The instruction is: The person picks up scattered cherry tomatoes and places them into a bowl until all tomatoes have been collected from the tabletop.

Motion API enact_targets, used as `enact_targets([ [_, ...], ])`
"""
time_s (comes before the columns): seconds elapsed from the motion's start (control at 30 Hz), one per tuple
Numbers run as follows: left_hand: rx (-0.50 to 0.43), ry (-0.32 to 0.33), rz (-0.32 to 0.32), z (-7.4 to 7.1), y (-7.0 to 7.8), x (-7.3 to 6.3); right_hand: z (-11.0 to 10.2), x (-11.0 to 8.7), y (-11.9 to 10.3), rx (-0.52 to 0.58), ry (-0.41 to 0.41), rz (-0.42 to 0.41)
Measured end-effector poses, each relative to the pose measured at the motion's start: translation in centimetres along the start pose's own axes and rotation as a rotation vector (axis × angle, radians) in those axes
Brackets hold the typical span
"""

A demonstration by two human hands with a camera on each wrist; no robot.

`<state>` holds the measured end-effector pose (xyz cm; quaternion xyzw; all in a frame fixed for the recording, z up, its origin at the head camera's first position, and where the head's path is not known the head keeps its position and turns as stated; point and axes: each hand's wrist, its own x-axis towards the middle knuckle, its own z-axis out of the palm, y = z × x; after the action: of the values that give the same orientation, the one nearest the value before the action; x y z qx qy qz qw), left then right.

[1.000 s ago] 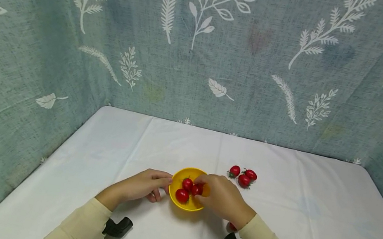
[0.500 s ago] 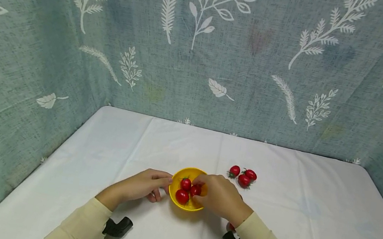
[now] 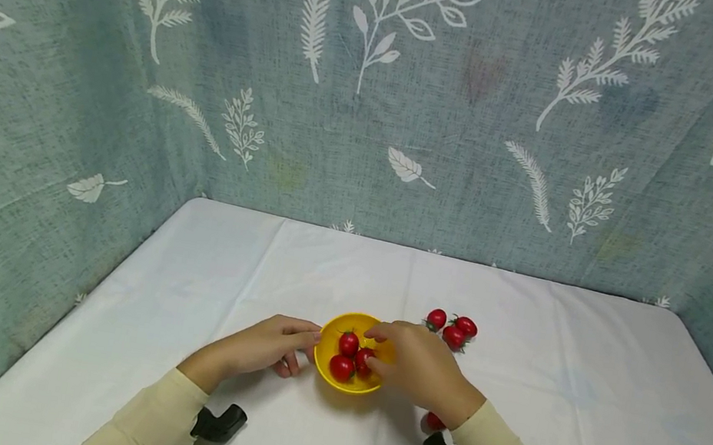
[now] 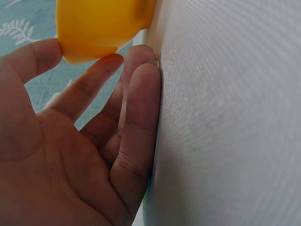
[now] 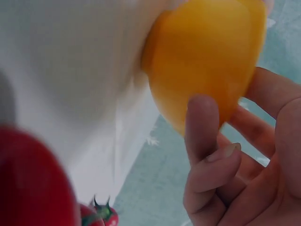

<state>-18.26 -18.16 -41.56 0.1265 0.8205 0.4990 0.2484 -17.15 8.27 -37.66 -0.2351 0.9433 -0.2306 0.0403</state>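
A yellow bowl (image 3: 346, 321) stands on the white cloth with three small red tomatoes (image 3: 342, 368) inside. At its left side my left hand (image 3: 270, 345) holds it, the thumb at the rim and a finger against the outer wall (image 4: 103, 28); the other fingers lie by the cloth. My right hand (image 3: 421, 365) is over the bowl's right side, thumb and index finger apart. The thumb tip overlaps the rightmost tomato (image 3: 365, 361). From the right wrist camera, the remaining fingers (image 5: 202, 125) show outside the bowl wall (image 5: 202, 52).
Three tomatoes with green stems (image 3: 454, 337) lie together behind the right hand. Another tomato (image 3: 434, 422), partly hidden, lies beneath the right wrist. Black wrist mounts (image 3: 220, 423) stick out from both sleeves. A leaf-patterned curtain (image 3: 356, 137) borders the white table (image 3: 294, 259) behind and at the sides.
My right thumb and index finger have spread apart from the rightmost tomato, which stays in the bowl. The right hand has shifted slightly right. The left hand has kept its place.
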Motion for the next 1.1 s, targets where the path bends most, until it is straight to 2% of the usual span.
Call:
enact_targets([
  [0.27,0.003,0.009,-0.004,0.0,0.0,0.0,-1.3,-2.3,0.6,-0.053,0.126,-0.02],
  [0.47,0.006,0.011,0.005,0.0,0.1,0.0,-2.1,-4.5,1.5,-0.108,0.156,0.004],
  [0.87,0.002,0.009,0.008,0.1,0.1,0.0,-2.7,-7.7,3.6,-0.176,0.127,0.084],
  [1.1,-0.005,0.012,-0.002,0.0,0.0,0.1,-3.0,-8.8,4.8,-0.202,0.101,0.123],
])
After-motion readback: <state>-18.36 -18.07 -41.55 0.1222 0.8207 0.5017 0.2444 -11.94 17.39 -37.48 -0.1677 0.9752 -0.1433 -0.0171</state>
